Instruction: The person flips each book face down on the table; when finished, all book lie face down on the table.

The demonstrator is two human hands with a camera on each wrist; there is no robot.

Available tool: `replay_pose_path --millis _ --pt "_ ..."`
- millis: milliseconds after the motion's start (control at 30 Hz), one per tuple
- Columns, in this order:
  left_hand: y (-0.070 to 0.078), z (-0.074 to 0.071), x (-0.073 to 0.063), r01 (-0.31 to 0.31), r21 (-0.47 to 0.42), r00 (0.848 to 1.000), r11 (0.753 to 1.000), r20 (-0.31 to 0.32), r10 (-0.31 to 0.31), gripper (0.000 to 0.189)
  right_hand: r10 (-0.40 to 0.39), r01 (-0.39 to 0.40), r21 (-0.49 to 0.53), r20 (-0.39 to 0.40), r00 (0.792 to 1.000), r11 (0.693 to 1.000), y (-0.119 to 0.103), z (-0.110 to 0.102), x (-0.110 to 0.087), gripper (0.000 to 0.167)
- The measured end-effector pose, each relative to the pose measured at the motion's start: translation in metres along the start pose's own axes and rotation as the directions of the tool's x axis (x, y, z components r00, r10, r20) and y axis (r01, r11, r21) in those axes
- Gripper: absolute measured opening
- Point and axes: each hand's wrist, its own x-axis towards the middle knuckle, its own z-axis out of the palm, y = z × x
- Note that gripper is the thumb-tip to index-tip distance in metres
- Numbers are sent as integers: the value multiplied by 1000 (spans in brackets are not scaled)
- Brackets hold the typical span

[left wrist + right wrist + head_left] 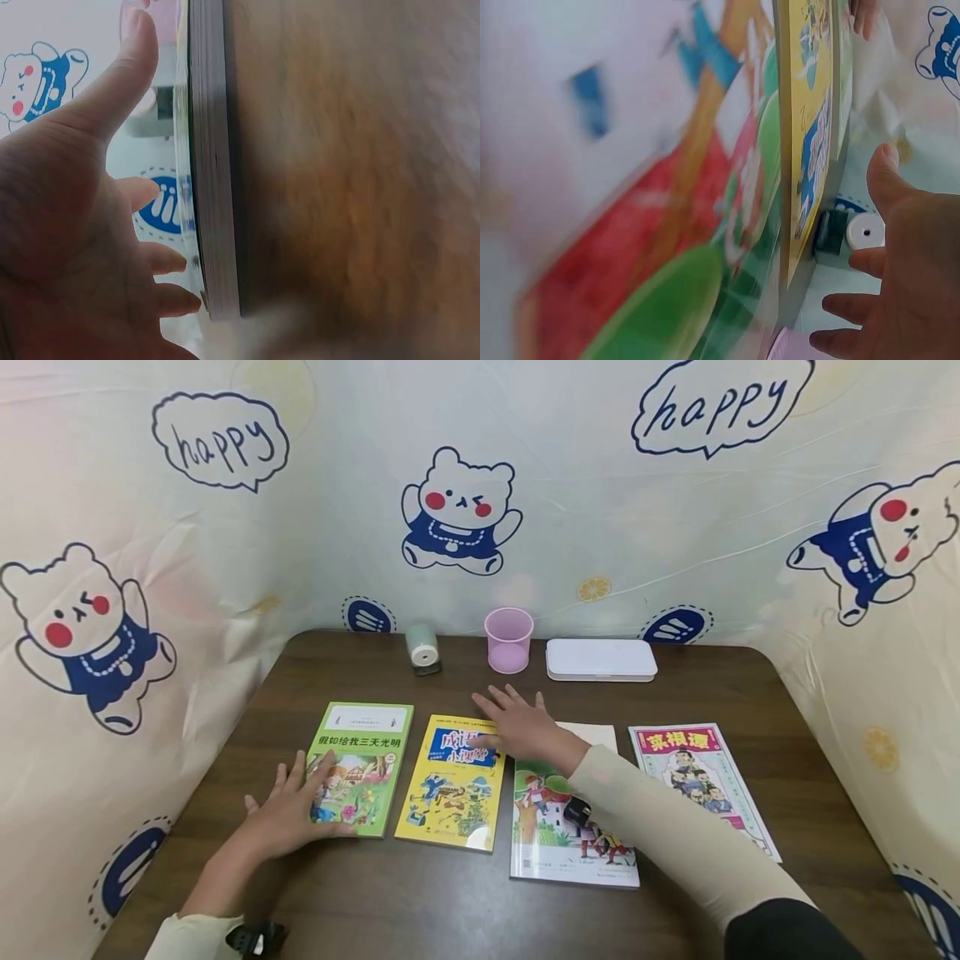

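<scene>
In the head view, my left hand point(279, 820) lies over the left side of a green book point(384, 806), fingers spread. The left wrist view shows that book's page edge point(214, 165) beside the spread fingers and thumb. My right hand point(528, 731) reaches across a picture book point(547, 864) with its fingers spread, the thumb over the right edge of a yellow book point(450, 810). Whether it touches either book I cannot tell. Nothing is held in its fingers in the right wrist view, where the yellow book point(808, 135) appears behind.
A pink-and-white comic book point(697, 777) lies at the right, partly under my right sleeve. Along the back of the brown table point(420, 902) stand a pale green pencil sharpener-like object point(422, 647), a pink cup point(508, 647) and a flat white case point(600, 660). A printed cloth hangs behind.
</scene>
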Motion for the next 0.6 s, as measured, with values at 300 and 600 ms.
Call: replay_pose_path --millis 300,600 --pt "-17 0 -3 43 -53 998 998 41 -41 136 -22 22 12 68 997 1000 -23 5 23 87" --pt "-27 3 -5 12 -46 1000 999 29 -10 139 -32 30 28 73 997 999 -49 12 44 88"
